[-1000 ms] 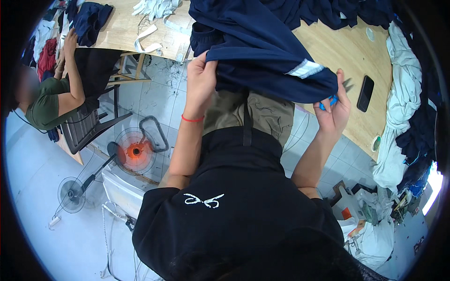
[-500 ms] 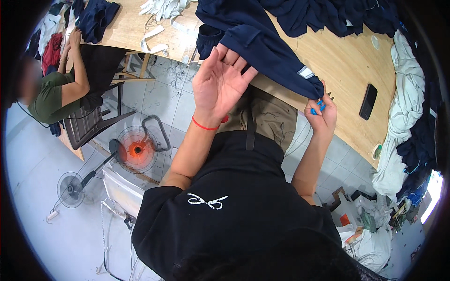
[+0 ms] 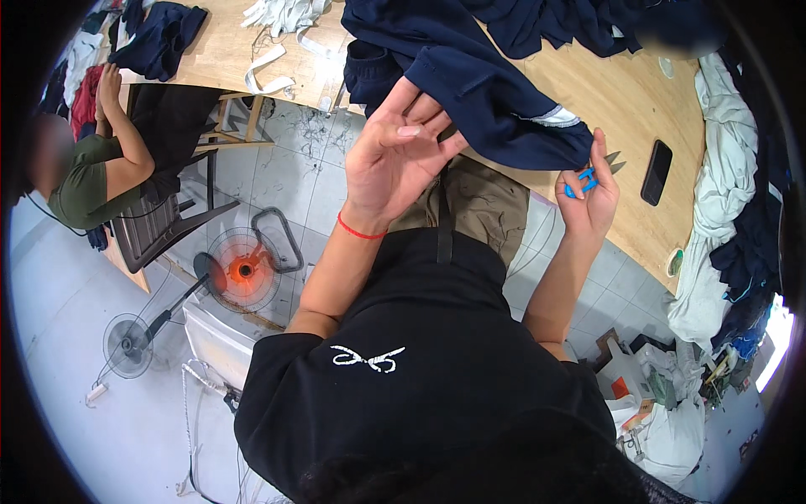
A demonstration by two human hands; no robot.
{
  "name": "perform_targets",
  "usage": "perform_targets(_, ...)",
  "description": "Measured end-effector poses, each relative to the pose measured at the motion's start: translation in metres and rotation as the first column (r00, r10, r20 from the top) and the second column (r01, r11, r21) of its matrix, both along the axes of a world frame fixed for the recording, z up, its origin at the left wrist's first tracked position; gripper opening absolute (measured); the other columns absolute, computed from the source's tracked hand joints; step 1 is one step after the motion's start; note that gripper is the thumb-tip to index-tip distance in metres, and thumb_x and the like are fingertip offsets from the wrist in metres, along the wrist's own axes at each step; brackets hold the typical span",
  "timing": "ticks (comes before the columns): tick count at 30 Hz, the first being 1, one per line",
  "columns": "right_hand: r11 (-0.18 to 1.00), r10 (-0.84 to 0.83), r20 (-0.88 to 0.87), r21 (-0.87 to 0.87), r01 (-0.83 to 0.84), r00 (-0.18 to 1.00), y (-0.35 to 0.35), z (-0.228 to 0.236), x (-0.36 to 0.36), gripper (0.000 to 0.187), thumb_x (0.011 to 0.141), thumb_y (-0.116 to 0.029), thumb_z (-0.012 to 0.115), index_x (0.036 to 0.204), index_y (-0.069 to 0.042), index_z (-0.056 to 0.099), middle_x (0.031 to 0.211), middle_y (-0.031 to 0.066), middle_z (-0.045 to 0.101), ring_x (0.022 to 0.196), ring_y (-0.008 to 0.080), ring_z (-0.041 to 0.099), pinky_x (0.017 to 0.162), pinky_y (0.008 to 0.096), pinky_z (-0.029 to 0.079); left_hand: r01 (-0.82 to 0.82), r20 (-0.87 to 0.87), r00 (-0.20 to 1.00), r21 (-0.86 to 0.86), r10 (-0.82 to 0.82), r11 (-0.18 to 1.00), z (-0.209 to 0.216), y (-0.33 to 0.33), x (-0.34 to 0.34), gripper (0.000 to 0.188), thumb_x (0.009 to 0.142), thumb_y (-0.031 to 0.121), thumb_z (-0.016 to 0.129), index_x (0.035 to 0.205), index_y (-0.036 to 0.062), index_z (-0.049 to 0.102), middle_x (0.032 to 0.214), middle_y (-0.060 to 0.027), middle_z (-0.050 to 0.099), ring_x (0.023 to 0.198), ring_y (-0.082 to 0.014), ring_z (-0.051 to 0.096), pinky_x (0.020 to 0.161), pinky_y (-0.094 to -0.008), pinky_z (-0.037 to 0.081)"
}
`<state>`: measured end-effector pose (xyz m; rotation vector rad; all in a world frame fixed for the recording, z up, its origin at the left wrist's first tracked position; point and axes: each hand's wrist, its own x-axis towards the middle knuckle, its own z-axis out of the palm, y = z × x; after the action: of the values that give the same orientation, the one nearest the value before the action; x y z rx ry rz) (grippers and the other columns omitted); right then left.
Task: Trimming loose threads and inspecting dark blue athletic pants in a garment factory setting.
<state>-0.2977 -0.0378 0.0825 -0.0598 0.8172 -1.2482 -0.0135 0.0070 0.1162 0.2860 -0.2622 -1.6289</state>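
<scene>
A navy blue garment lies partly on the table and hangs over its near edge, with a white patch showing at its right end. My left hand is palm up beneath the garment's near edge. Its fingers reach out under the cloth, their tips hidden, and the thumb bends over the palm. At the right end of the cloth my right hand holds small scissors with blue handles, blades pointing right. Its fingertips are against the garment's end; whether they also pinch the fabric is hard to see.
A black phone lies on the wooden table. More dark cloth and white fabric line its far and right sides. White strips lie to the left. A co-worker sits at far left, near standing fans.
My right hand has moved right and slightly up with the scissors, and the garment's end has spread that way, baring more white. My left thumb has folded inward.
</scene>
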Motion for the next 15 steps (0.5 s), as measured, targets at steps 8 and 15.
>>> perform_targets(8,0.984,0.005,-0.169,-0.172,-0.035,0.986,0.004,0.020,0.004,0.030,0.104,-0.001,0.063,0.134,0.000,0.064,0.091,-0.0028,0.062,0.065,0.0007,0.045,0.047,0.0210,0.027,0.026,0.027,0.999,-0.044,-0.025,0.999,0.005,-0.001,0.000,0.094,0.078,0.001,0.052,0.167,-0.0019,0.021,0.159,-0.0234,0.047,0.143,-0.0337,0.051,0.115,-0.0498,0.047)
perform_targets(15,0.963,0.007,-0.399,-0.243,-0.113,0.917,0.015,0.034,0.017,0.026,0.102,0.001,0.065,0.128,0.002,0.067,0.091,-0.0026,0.060,0.067,0.0006,0.044,0.049,0.0201,0.026,0.086,0.011,0.996,-0.131,-0.086,0.988,-0.003,-0.004,0.002,0.100,0.073,-0.001,0.051,0.168,-0.0003,0.019,0.158,-0.0240,0.048,0.141,-0.0327,0.054,0.107,-0.0412,0.054)
